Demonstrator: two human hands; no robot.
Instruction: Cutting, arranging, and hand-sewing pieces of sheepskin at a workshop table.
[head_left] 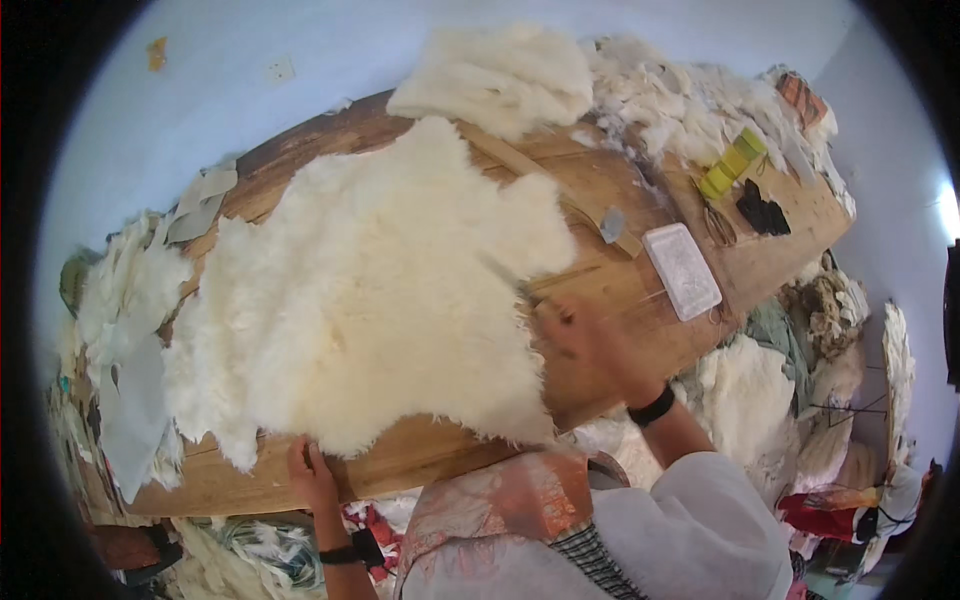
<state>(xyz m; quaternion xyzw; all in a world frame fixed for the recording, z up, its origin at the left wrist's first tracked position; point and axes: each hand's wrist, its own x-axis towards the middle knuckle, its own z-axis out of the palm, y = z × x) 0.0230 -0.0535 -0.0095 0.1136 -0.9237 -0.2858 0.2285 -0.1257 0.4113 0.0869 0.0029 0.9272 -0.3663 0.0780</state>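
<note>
A large cream-white fleece hide (370,290) lies spread over the wooden table (400,465), its shaggy edges uneven. My left hand (313,478) is at the near table edge, beside the hide's lower border, thumb and finger apart. Over the wood at the hide's right edge is my right hand (580,335), smeared by motion. Its fingers look closed, and a thin dark streak, perhaps a slim tool, runs from it over the hide; its kind cannot be made out.
Right of the hide lie a wooden strip (500,155), a white lidded box (683,272), a yellow-green block (733,163) and a black cloth-like item (763,208). Folded fleece (500,80) and loose tufts (670,105) line the far edge. Grey sheets (135,410) lie left. Another person (890,510) is at far right.
</note>
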